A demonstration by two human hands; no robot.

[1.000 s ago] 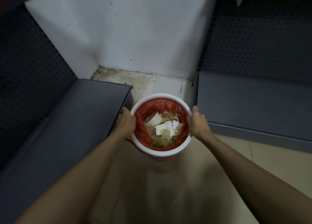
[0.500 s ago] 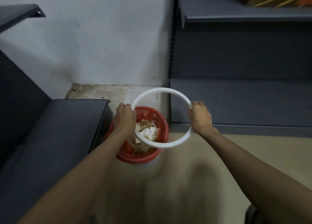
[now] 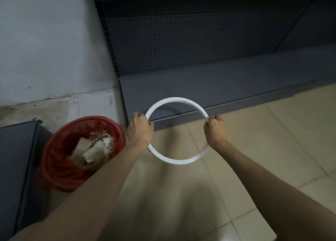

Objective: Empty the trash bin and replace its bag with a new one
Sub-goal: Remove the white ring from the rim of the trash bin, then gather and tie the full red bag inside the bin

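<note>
The white retaining ring (image 3: 177, 131) is now off the trash bin (image 3: 80, 153). A second ago it sat on the bin's rim, clamping the bag; half a second ago it was lifted just above the bin; now it is carried to the right, clear of the bin, in the air above the tiled floor (image 3: 263, 150), just in front of the front edge of the grey bottom shelf (image 3: 218, 88).

The left hand (image 3: 141, 131) grips the ring's left side with fingers curled round it; the right hand (image 3: 215, 131) grips the right side the same way.

Judgement: the red bag (image 3: 60, 160) is now unclamped, its top folded loose over the bin's rim, so it can be pulled out once the ring is set down.

The bin stands on the floor against the corner of a second grey shelf (image 3: 16, 164) at the left, below the white wall (image 3: 45, 41).

Count: one ring, one bin, one red bag, two hands. The bag holds crumpled white paper and brownish waste (image 3: 94, 148); pieces not countable. No new bag in view.
</note>
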